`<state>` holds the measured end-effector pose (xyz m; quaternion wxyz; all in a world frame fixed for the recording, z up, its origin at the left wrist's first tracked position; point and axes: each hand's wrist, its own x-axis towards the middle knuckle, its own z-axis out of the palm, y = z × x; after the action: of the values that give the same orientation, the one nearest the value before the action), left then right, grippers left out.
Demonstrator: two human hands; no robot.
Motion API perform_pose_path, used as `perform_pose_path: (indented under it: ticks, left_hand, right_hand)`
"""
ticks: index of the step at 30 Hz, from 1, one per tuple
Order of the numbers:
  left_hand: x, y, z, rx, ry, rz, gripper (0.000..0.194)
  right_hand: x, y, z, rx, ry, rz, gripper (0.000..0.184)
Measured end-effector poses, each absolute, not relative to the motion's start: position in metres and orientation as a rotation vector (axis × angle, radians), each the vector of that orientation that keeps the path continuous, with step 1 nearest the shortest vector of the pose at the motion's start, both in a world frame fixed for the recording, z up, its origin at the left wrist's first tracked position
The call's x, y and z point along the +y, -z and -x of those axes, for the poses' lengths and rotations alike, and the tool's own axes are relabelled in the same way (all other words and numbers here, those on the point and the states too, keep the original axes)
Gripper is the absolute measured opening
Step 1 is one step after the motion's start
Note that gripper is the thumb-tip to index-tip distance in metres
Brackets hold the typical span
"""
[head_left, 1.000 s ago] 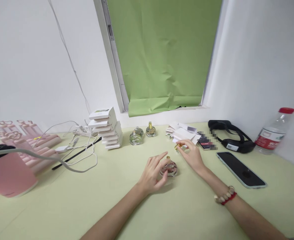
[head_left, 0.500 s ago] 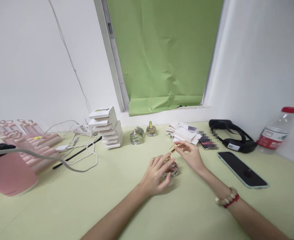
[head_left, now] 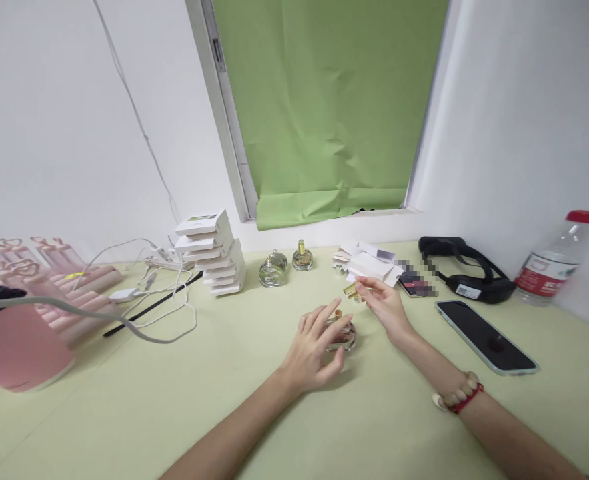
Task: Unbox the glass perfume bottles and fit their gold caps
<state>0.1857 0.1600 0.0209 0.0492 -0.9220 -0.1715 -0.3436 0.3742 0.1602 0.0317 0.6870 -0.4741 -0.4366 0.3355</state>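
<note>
Right hand (head_left: 385, 310) pinches the gold cap (head_left: 349, 291); left hand (head_left: 310, 350), fingers spread, should steady the perfume bottle (head_left: 347, 338), away from bench (head_left: 214, 380) edges.

From the person's head, the one camera looks forward and down over the desk (head_left: 199, 387), above and behind the left hand (head_left: 307, 353) and right hand (head_left: 385, 310), facing the green sheet (head_left: 329, 113) beyond; fine detail at the fingers (head_left: 329, 311) seems too small to judge.
</note>
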Motion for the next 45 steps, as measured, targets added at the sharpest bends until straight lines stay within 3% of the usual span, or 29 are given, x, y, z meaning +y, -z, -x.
perform_pose_path:
  ticks: [8,26,38,45]
  left_hand:
    - [0.160,-0.023,-0.186,-0.573,1.115,2.824,0.038]
    - [0.157,-0.023,-0.185,-0.583,1.183,2.850,0.044]
    - [0.157,-0.024,-0.187,-0.608,1.201,2.925,0.043]
    - [0.157,-0.022,-0.186,-0.614,1.201,2.914,0.045]
  right_hand:
    - [0.159,-0.034,-0.374,-0.843,-0.838,1.062,0.040]
    - [0.149,-0.040,-0.366,-0.900,-1.174,0.927,0.033]
    - [0.150,-0.038,-0.366,-0.839,-1.235,0.886,0.028]
    - [0.149,-0.037,-0.366,-1.002,-1.109,0.948,0.032]
